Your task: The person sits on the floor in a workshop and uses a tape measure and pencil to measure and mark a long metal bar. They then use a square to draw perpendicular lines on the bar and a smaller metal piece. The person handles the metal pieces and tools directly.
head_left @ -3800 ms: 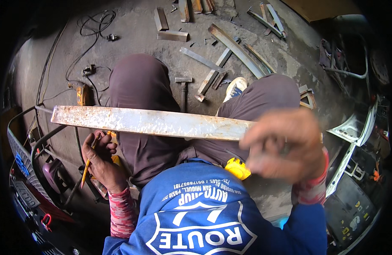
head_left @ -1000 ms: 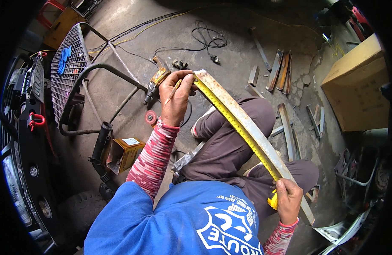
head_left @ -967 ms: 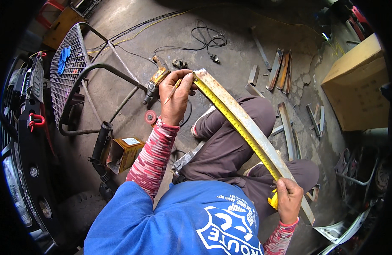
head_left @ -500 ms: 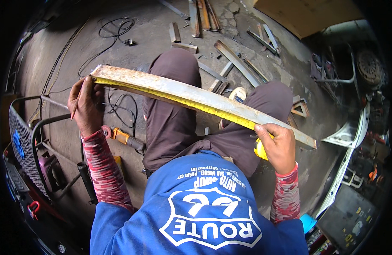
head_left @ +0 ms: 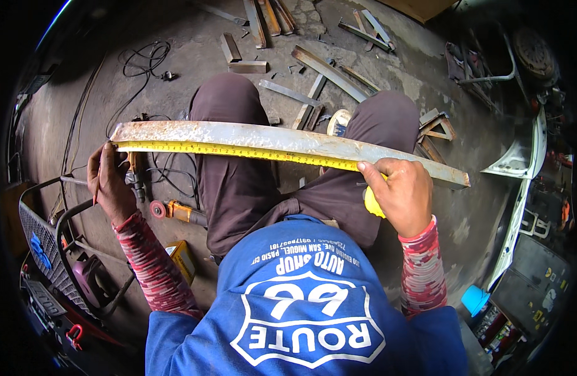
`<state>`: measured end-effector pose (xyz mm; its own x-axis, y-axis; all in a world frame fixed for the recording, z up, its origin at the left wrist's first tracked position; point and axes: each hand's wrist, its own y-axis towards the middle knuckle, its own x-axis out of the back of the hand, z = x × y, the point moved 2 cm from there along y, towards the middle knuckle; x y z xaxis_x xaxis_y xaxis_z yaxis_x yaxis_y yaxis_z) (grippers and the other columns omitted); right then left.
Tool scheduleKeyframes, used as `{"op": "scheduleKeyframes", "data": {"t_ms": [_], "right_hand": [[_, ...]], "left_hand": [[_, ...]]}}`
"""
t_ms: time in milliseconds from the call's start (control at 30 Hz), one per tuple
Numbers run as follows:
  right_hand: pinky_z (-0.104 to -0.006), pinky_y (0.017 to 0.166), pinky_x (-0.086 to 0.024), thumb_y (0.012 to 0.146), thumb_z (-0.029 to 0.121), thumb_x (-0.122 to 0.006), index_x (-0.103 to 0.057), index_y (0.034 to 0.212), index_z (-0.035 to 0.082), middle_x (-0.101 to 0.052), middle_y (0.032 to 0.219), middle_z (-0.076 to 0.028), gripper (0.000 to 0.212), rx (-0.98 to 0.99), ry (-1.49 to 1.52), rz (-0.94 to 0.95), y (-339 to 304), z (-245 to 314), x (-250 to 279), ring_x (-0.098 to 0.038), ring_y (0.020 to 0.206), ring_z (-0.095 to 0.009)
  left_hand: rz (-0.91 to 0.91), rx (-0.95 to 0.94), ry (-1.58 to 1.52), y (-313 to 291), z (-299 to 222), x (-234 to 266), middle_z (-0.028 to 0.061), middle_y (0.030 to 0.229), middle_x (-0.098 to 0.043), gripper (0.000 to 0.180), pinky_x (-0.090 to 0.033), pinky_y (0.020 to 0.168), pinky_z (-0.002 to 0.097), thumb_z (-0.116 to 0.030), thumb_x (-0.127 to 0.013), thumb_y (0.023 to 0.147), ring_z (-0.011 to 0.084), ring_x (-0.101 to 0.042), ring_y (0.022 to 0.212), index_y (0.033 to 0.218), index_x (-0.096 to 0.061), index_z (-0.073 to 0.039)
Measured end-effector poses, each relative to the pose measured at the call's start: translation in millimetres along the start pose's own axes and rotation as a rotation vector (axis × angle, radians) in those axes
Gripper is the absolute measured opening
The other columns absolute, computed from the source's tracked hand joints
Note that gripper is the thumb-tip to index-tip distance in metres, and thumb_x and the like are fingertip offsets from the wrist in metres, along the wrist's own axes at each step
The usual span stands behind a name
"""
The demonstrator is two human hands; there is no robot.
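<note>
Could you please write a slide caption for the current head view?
Left hand and right hand hold a yellow tape measure along a rust-stained metal bar.

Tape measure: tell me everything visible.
The tape measure is yellow with dark markings. Its blade is drawn out and runs nearly level along the near edge of the rusty, pale metal bar. The left hand is at its free end; the right hand grips its rounded yellow case, partly hiding it.

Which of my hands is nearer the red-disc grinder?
Left. Your left hand is left of the grinder, at one end of the metal bar; your right hand is farther, to its right, holding the yellow tape case.
</note>
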<state>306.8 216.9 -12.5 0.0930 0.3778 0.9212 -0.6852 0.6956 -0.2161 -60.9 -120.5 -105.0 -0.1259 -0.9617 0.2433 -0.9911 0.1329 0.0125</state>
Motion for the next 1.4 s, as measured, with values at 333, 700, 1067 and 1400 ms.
{"op": "scheduleKeyframes", "data": {"t_ms": [333, 700, 1067, 1400], "right_hand": [[-0.0538, 0.065, -0.052, 0.095, 0.034, -0.073, -0.072, 0.068, -0.001, -0.064, 0.066, -0.025, 0.045, 0.043, -0.01, 0.163, 16.4, -2.4, 7.8, -0.066, 0.066, -0.046], [-0.0462, 0.067, -0.054, 0.096, 0.037, -0.074, -0.079, 0.08, -0.004, -0.07, 0.069, -0.023, 0.044, -0.054, 0.016, 0.483, 47.5, -10.8, 15.6, -0.071, 0.065, -0.036], [-0.0387, 0.066, -0.056, 0.1, 0.031, -0.072, -0.08, 0.082, -0.005, -0.074, 0.069, -0.015, 0.041, -0.058, 0.048, 0.59, 55.8, -18.3, 10.1, -0.072, 0.062, -0.023], [-0.0403, 0.064, -0.055, 0.099, 0.035, -0.073, -0.08, 0.081, -0.004, -0.072, 0.067, -0.016, 0.043, -0.08, 0.066, 0.521, 47.1, -17.1, 11.9, -0.071, 0.059, -0.025]], "left_hand": [[0.021, -0.033, 0.045, 4.8, -6.3, 0.4, 0.0084, 0.114, -0.07, 0.028, -0.062, 0.081, 0.0279, -0.021, -0.065, 0.108, 0.0171, -0.076, 0.101, 0.119, -0.072, 0.004], [-0.015, 0.042, -0.009, 7.6, -2.4, 5.8, 0.0063, 0.111, -0.071, 0.027, -0.06, 0.078, 0.0262, -0.023, -0.069, 0.106, 0.0156, -0.075, 0.095, 0.118, -0.073, 0.001], [0.004, 0.078, -0.058, 8.3, -3.5, 3.1, 0.0075, 0.113, -0.069, 0.027, -0.061, 0.079, 0.0271, -0.021, -0.068, 0.107, 0.0167, -0.075, 0.095, 0.118, -0.071, 0.004], [-0.003, 0.061, -0.054, 14.3, 2.4, 4.5, 0.0077, 0.107, -0.072, 0.029, -0.06, 0.078, 0.0258, -0.025, -0.072, 0.105, 0.0165, -0.075, 0.093, 0.116, -0.071, 0.002]]}}
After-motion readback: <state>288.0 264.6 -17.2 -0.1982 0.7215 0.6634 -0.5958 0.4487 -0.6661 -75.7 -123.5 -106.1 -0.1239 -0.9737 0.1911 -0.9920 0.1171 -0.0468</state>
